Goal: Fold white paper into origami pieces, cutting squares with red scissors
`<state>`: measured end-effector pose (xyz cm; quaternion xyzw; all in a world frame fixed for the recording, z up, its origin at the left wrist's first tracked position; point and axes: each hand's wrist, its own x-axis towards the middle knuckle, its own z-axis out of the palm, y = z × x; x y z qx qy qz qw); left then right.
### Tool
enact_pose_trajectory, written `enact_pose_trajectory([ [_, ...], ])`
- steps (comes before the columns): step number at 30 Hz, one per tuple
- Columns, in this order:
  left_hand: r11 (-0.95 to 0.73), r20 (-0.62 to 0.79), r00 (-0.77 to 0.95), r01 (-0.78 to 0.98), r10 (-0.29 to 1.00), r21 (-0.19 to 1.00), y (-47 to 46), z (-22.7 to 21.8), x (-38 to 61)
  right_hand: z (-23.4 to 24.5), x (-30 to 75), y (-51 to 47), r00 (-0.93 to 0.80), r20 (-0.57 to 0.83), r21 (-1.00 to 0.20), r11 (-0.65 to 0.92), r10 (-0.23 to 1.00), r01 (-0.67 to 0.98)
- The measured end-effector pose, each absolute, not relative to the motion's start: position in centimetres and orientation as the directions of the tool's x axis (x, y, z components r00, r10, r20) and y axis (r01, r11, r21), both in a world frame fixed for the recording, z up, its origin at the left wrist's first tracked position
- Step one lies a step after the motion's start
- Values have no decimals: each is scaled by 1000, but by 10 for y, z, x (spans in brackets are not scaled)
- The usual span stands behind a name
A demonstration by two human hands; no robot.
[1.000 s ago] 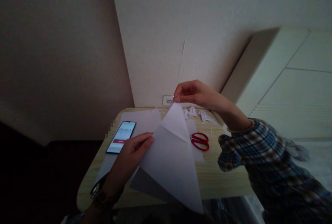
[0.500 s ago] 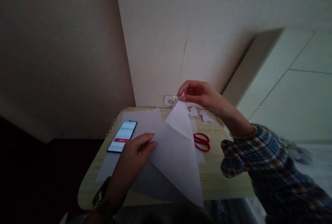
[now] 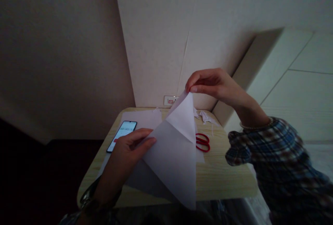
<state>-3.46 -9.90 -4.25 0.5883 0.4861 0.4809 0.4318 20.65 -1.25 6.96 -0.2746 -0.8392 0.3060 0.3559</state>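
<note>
A large sheet of white paper (image 3: 171,159), partly folded and creased across its upper part, is held up above the table between both hands. My right hand (image 3: 212,84) pinches its top corner between thumb and fingers. At the left edge, my left hand (image 3: 134,145) grips the sheet with the thumb on the near face. Behind the paper's right edge show the red handles of scissors (image 3: 203,142); the blades are hidden. A phone (image 3: 122,134) with a lit timer screen lies beyond my left hand, which covers part of it.
The wooden table (image 3: 221,180) stands against the wall. Small folded paper pieces (image 3: 206,117) lie at its back right, and a flat white sheet (image 3: 148,115) at the back left. A wall socket (image 3: 170,100) sits just above the back edge.
My right hand has moved up and to the right, lifting the paper's top corner with it. The sheet's lower tip has swung left. My left hand has shifted slightly left and up.
</note>
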Motion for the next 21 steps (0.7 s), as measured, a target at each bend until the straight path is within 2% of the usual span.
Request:
enact_pose_trajectory([
  [4, -154, 143, 83, 144, 986, 978, -95, -37, -40, 81, 206, -14, -638, 426, -668, 699, 641, 256],
  [9, -243, 227, 93, 244, 970, 939, -88, -22, -47, 97, 203, -22, -683, 397, -609, 733, 613, 303],
  [16, -368, 347, 121, 300, 930, 880, -90, -6, -46, 108, 198, -30, -698, 289, -633, 678, 655, 373],
  [21, -420, 404, 123, 367, 907, 830, -91, -3, -45, 104, 200, -29, -722, 269, -598, 698, 637, 393],
])
